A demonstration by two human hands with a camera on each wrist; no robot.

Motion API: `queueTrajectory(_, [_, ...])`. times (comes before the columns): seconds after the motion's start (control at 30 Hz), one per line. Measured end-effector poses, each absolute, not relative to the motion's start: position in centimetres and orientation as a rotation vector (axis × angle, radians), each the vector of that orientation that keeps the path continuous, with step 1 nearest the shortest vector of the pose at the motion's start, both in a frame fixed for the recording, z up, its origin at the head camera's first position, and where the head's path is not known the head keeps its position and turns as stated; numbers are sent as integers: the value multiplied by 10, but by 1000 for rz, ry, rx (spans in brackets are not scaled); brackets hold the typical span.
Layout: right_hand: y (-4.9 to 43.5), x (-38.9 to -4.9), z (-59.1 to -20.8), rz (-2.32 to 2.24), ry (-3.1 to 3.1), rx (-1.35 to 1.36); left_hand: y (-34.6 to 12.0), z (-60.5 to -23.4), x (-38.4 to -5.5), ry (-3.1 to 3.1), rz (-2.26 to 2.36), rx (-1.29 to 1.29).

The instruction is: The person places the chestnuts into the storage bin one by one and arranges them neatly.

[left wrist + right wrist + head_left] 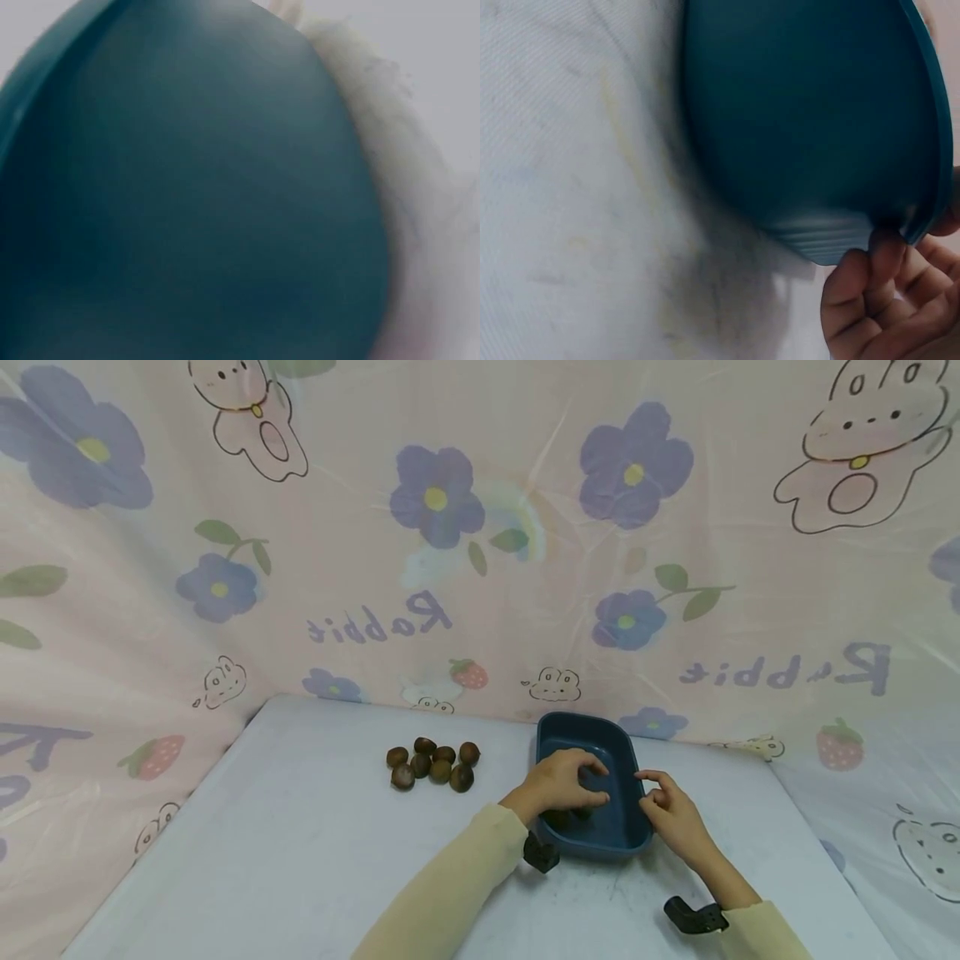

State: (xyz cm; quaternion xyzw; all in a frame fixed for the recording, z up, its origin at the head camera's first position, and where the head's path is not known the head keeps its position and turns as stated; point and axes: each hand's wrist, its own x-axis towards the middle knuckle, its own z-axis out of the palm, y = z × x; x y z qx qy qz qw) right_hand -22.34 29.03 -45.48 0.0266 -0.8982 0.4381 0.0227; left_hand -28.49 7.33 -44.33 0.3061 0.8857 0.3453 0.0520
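Note:
A dark blue rectangular tub [621, 802] stands on the right part of the table. My left hand [561, 782] reaches over its left rim, thumb and fingers spread apart with nothing between them. Beneath that hand, a couple of dark chestnuts [557, 818] lie in the tub, partly hidden. At the right rim, my right hand [677, 820] grips the edge; in the right wrist view its curled fingers [847, 289] press against the tub's outside, close under the lip. The left wrist view is filled by the tub's outer wall [225, 187], and no chestnut shows there.
Several brown chestnuts [440, 771] sit in a loose cluster on the white tabletop [300, 827], left of the tub. A printed curtain [510, 610] hangs behind and along both sides. Black wrist-worn cameras [693, 917] stick out by the sleeves.

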Motion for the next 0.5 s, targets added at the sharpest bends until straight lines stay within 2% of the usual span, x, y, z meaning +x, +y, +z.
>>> queueTrajectory(0.5, [293, -225, -458, 1402, -2773, 118, 59, -433, -271, 2597, 1290, 1017])
